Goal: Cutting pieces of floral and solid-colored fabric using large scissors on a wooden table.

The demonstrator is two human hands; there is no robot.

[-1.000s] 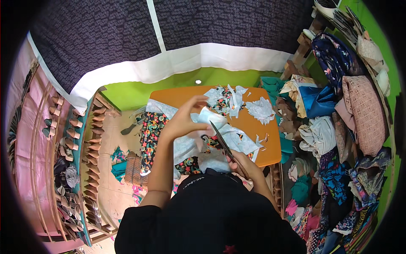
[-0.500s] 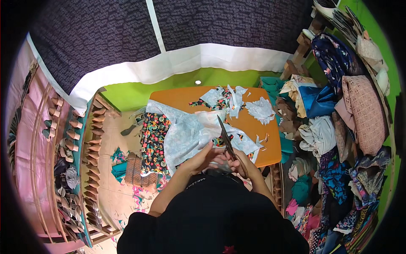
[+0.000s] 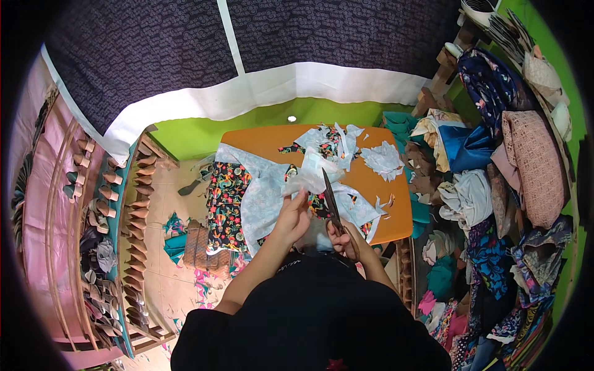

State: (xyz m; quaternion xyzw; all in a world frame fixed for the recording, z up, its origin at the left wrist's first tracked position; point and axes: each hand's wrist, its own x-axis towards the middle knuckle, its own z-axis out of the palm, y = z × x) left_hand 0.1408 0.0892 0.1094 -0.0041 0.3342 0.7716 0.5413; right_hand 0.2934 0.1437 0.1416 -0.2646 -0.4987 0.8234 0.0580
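Head cam | left hand (image 3: pixel 294 219)'s just lifted away, now pinching pale cloth (image 3: pixel 305 183) | right hand (image 3: pixel 341 241) gripping dark shears (image 3: pixel 330 198) beside it | so cloth's within blade reach

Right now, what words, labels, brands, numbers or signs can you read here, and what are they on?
Black shirt: small pale lettering near its top, too small and blurred to read.
Dark curtain: repeated pattern, too fine to tell whether it holds words.
No other text can be made out.

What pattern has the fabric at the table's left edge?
Printed fabric: multicoloured motifs on black, best in the head view.
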